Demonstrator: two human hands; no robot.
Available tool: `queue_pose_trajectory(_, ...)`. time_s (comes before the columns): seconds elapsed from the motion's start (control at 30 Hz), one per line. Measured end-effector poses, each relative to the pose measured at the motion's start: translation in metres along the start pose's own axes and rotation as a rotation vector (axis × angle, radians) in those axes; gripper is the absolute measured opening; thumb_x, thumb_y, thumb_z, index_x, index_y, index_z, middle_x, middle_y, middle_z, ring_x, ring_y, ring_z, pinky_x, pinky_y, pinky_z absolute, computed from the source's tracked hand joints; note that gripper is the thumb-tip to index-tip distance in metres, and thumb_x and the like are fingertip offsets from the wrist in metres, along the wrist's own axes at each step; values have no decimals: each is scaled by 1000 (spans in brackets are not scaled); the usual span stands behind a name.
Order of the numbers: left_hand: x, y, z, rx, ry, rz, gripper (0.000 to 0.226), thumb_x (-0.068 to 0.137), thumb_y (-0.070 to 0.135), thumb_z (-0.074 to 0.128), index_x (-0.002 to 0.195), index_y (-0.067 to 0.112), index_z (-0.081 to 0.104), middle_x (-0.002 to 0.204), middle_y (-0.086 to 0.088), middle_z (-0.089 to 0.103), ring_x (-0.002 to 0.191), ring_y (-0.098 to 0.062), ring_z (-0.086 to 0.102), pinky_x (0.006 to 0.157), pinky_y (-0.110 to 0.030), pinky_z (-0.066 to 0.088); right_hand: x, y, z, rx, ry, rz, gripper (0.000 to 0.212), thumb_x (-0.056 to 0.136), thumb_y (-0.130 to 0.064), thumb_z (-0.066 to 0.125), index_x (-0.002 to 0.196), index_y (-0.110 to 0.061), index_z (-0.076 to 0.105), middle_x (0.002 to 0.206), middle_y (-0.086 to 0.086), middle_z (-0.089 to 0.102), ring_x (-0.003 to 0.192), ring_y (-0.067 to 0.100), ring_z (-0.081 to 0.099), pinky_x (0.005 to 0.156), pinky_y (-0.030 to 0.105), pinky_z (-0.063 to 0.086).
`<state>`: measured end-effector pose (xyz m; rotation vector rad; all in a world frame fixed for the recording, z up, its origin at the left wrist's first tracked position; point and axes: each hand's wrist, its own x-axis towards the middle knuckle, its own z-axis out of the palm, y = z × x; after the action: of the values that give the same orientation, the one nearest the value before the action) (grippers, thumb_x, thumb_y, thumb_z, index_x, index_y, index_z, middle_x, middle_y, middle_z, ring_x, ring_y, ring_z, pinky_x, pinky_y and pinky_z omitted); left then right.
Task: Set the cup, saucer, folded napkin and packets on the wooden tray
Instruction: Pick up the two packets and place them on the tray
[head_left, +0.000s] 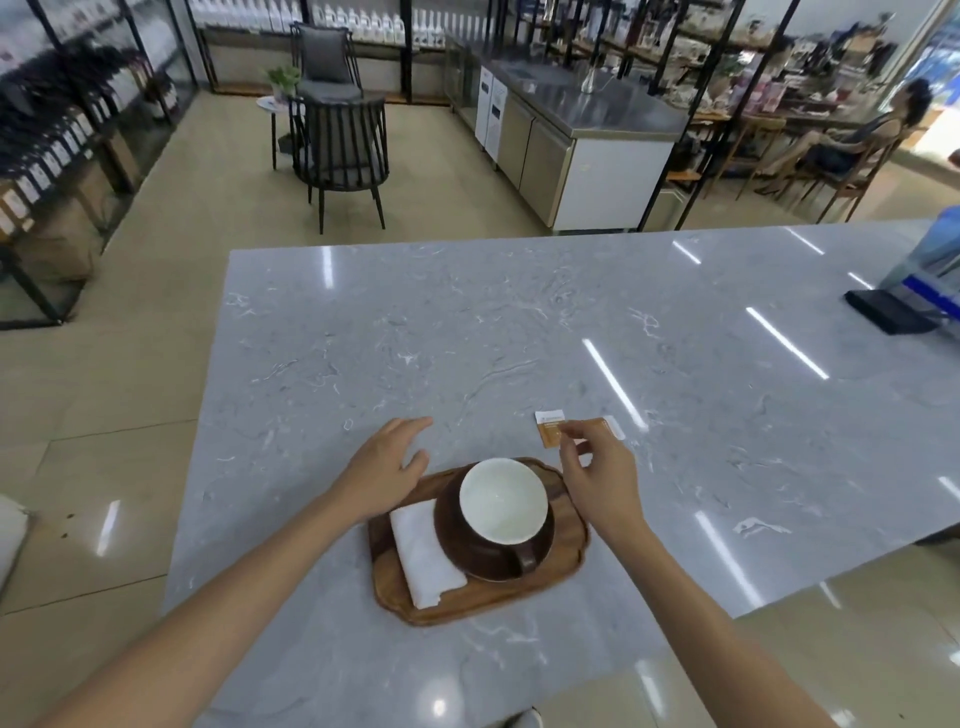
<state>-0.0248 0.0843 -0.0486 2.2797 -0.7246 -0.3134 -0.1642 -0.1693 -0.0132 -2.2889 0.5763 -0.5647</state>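
Note:
A wooden tray (566, 566) lies near the table's front edge. On it stands a brown saucer (543, 545) with a brown cup (503, 500), white inside, its handle toward me. A folded white napkin (422, 556) lies on the tray to the left of the saucer. Two orange-and-white packets lie on the marble just beyond the tray: one (549, 427) further left, one (605, 427) under my fingers. My right hand (597, 475) pinches the right packet with thumb and forefinger. My left hand (387, 467) hovers open over the tray's left far corner, holding nothing.
The grey marble table (467, 338) stretches far and right. A black flat object (891, 310) and a blue bag (935, 260) sit at its far right. Black chairs (343, 150) and a steel counter (587, 124) stand beyond. A person sits at the far right.

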Motion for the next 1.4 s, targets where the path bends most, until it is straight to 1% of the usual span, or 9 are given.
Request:
queue_pose_trajectory(0.2, 36, 29, 20, -140, 4, -114, 39, 99, 23, 55, 138, 23, 56, 123, 5, 64, 102, -9, 63, 90, -23, 47, 58, 33, 21, -73, -188, 303, 41, 100, -28, 56, 137, -12, 58, 134, 10, 66, 113, 29, 66, 96, 45, 54)
queue_pose_trajectory(0.3, 48, 30, 31, -147, -16, -176, 34, 99, 28, 56, 133, 26, 60, 118, 7, 64, 102, -7, 64, 88, -23, 47, 79, 37, 31, -116, -231, 389, 51, 97, -29, 58, 143, -10, 48, 142, 15, 55, 126, 34, 57, 98, 46, 49)
queue_pose_trajectory(0.43, 67, 33, 41, -184, -43, -268, 27, 98, 23, 59, 124, 19, 66, 117, -4, 69, 99, -19, 69, 96, -35, 55, 98, 49, 38, -179, -295, 430, 47, 88, -29, 64, 126, -5, 51, 127, 16, 60, 116, 38, 60, 88, 45, 51)
queue_pose_trajectory(0.57, 79, 36, 50, -185, -59, -307, 20, 97, 21, 60, 114, 19, 70, 110, -9, 73, 79, -14, 71, 82, -24, 54, 118, 58, 37, -101, -440, 493, 48, 73, -18, 72, 115, -4, 55, 96, 10, 68, 81, 25, 64, 67, 36, 55)
queue_pose_trajectory(0.73, 86, 50, 58, -216, -83, -354, 22, 98, 24, 62, 118, 18, 68, 113, -11, 71, 90, -17, 70, 89, -30, 54, 128, 62, 38, 156, -492, 485, 24, 79, -8, 72, 98, 5, 74, 90, 18, 76, 83, 30, 72, 70, 34, 58)
queue_pose_trajectory(0.87, 94, 74, 48, -246, -73, -332, 32, 93, 33, 70, 123, 24, 66, 118, 2, 69, 107, -8, 65, 95, -26, 53, 138, 34, 27, 374, -563, 370, 9, 84, -20, 79, 86, -11, 79, 59, -8, 68, 52, 5, 61, 43, 13, 42)
queue_pose_trajectory(1.0, 87, 103, 38, -544, -2, -318, 13, 91, 29, 73, 103, 26, 74, 102, 5, 79, 93, -5, 74, 71, -17, 53, 134, 9, 3, 551, -737, 255, 11, 87, -30, 79, 91, -20, 78, 63, -10, 69, 50, -2, 54, 48, 16, 41)
queue_pose_trajectory(1.3, 71, 145, 58, -644, 133, -255, 13, 83, 24, 82, 96, 21, 81, 93, -4, 81, 84, -18, 77, 72, -22, 59, 133, 42, -39, 631, -771, 314, 17, 89, -34, 77, 100, -21, 80, 81, -7, 76, 61, 0, 59, 53, 18, 45)
queue_pose_trajectory(1.4, 74, 160, 63, -671, 228, -252, 13, 84, 22, 81, 97, 17, 81, 93, -1, 81, 84, -15, 77, 72, -21, 59, 151, 74, -51, 583, -638, 287, 8, 91, -27, 75, 92, -21, 81, 82, -4, 76, 63, 6, 61, 53, 17, 47)
